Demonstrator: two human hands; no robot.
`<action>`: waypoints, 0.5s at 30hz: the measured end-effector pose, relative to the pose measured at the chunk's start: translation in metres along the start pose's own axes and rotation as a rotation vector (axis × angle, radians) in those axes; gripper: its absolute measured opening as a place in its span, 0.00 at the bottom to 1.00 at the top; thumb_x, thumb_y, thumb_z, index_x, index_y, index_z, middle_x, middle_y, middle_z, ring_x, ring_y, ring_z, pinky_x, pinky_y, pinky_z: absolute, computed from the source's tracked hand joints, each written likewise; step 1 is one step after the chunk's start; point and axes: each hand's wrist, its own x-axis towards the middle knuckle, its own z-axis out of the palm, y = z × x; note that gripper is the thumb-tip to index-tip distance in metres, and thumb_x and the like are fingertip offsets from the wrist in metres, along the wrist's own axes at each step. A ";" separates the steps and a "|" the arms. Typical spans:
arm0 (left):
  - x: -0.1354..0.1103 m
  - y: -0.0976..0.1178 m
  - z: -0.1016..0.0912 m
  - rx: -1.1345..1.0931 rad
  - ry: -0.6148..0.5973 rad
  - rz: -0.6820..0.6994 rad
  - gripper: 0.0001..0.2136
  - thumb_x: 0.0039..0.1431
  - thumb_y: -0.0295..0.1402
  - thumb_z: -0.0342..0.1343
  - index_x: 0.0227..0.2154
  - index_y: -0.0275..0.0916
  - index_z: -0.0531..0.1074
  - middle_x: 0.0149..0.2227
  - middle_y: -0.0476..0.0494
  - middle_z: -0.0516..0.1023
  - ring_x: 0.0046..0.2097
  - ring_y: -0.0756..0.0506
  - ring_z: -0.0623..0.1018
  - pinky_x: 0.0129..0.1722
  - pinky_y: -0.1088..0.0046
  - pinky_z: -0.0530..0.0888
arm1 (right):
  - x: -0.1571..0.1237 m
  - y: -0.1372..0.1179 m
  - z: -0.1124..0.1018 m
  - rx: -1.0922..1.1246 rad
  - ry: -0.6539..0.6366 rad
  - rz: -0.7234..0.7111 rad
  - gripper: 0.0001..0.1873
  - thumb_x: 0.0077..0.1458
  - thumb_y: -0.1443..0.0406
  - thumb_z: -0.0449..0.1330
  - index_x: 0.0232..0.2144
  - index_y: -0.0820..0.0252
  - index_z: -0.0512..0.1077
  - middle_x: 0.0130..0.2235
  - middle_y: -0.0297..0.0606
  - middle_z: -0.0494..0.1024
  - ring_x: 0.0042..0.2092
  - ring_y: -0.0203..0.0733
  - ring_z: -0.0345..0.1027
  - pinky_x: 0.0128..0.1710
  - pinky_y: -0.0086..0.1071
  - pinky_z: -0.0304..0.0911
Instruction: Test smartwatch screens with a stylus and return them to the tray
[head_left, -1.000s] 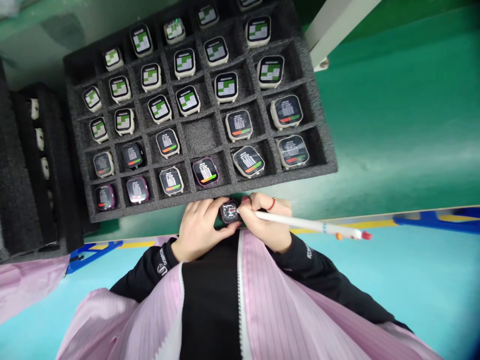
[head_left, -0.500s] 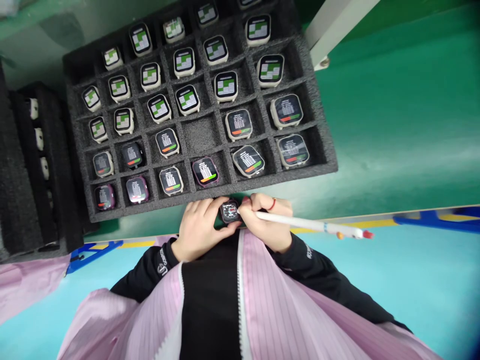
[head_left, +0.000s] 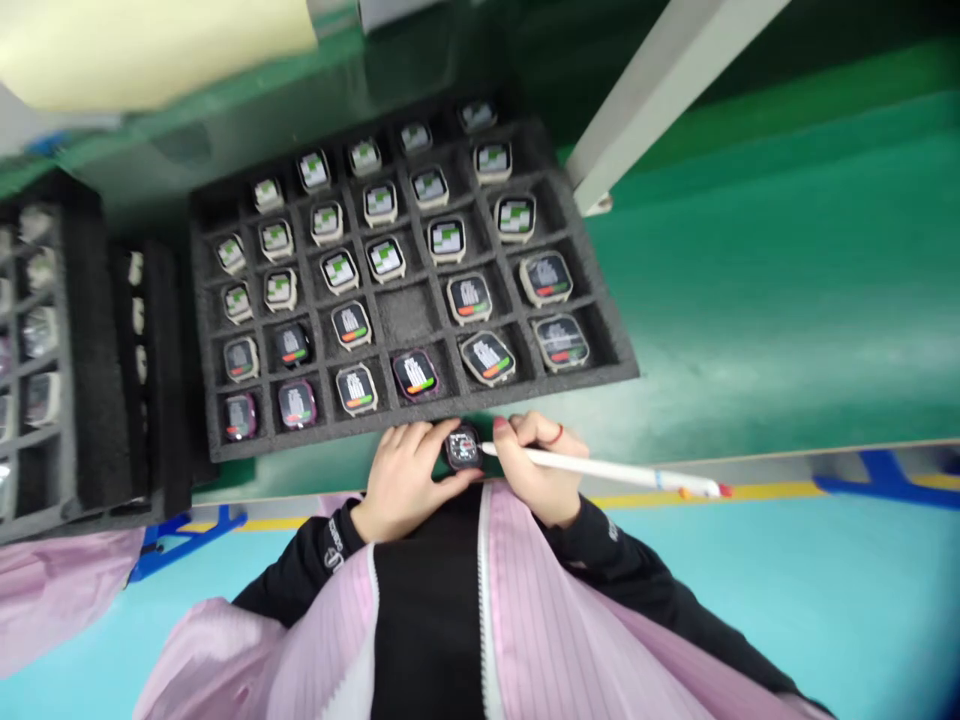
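Note:
Between thumb and fingers, my left hand [head_left: 409, 472] grips a dark smartwatch body [head_left: 463, 447] without a strap, at the table's near edge. Its lit screen shows a dial-like face. My right hand [head_left: 541, 465] pinches a long white stylus pen [head_left: 600, 467], whose tip is at the right side of the watch; whether it touches the screen I cannot tell. The pen's far end is red and points right. Just beyond my hands lies a black foam tray [head_left: 427, 408] with watches in its compartments. Some screens are green and white, others show text over red or orange and green bars.
More foam trays [head_left: 112, 400] with watches are stacked at the left. A white post [head_left: 660, 95] rises behind the tray's right corner. The green tabletop [head_left: 765, 330] extends right. A pale yellow sheet [head_left: 157, 45] lies at the far left. Part of a pink garment [head_left: 60, 590] shows at lower left.
The camera view has tilted, bringing more of the far side and the left trays into sight. The stylus tip has drawn back from over the watch's screen to its right edge.

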 end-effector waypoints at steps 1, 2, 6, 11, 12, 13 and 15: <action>-0.001 0.001 -0.002 -0.014 -0.019 -0.013 0.29 0.56 0.44 0.74 0.57 0.40 0.72 0.44 0.42 0.77 0.46 0.37 0.78 0.48 0.58 0.74 | -0.001 -0.001 0.000 0.019 0.017 -0.010 0.25 0.62 0.63 0.60 0.18 0.56 0.52 0.16 0.27 0.57 0.18 0.33 0.50 0.20 0.29 0.53; -0.001 0.002 -0.004 -0.030 -0.035 -0.029 0.29 0.55 0.42 0.75 0.57 0.40 0.73 0.45 0.41 0.77 0.47 0.36 0.78 0.49 0.58 0.74 | -0.002 -0.002 0.000 0.036 0.035 -0.019 0.26 0.63 0.62 0.61 0.17 0.56 0.53 0.17 0.28 0.57 0.18 0.33 0.51 0.20 0.29 0.53; -0.001 0.000 -0.015 -0.143 -0.089 -0.105 0.27 0.48 0.37 0.78 0.51 0.41 0.76 0.46 0.42 0.78 0.47 0.37 0.78 0.52 0.59 0.75 | -0.008 0.004 -0.002 0.106 0.111 -0.046 0.31 0.67 0.57 0.63 0.17 0.57 0.54 0.16 0.28 0.57 0.18 0.33 0.50 0.19 0.28 0.52; 0.001 -0.003 -0.058 -0.448 -0.212 -0.173 0.22 0.44 0.40 0.77 0.42 0.39 0.80 0.31 0.51 0.72 0.29 0.50 0.70 0.29 0.75 0.68 | -0.008 0.017 -0.012 0.151 0.100 0.032 0.34 0.68 0.49 0.63 0.17 0.57 0.56 0.17 0.29 0.59 0.19 0.34 0.54 0.21 0.28 0.56; 0.001 -0.001 -0.073 -0.524 -0.259 -0.174 0.20 0.48 0.43 0.74 0.41 0.39 0.80 0.29 0.52 0.71 0.27 0.51 0.67 0.26 0.76 0.65 | -0.008 0.017 -0.013 0.153 0.099 0.052 0.35 0.67 0.48 0.63 0.17 0.57 0.56 0.17 0.29 0.58 0.19 0.35 0.54 0.21 0.28 0.55; 0.002 0.001 -0.088 -0.588 -0.303 -0.166 0.19 0.52 0.47 0.71 0.40 0.38 0.80 0.28 0.51 0.70 0.27 0.51 0.67 0.25 0.76 0.64 | -0.007 0.017 -0.013 0.155 0.102 0.071 0.35 0.67 0.46 0.63 0.17 0.57 0.56 0.17 0.29 0.58 0.19 0.35 0.54 0.21 0.28 0.55; 0.008 0.008 -0.123 -0.744 -0.375 -0.193 0.21 0.50 0.47 0.71 0.41 0.36 0.80 0.28 0.51 0.69 0.28 0.51 0.66 0.27 0.76 0.65 | -0.007 0.017 -0.011 0.160 0.117 0.110 0.36 0.66 0.43 0.63 0.17 0.57 0.55 0.17 0.28 0.57 0.20 0.36 0.53 0.23 0.30 0.56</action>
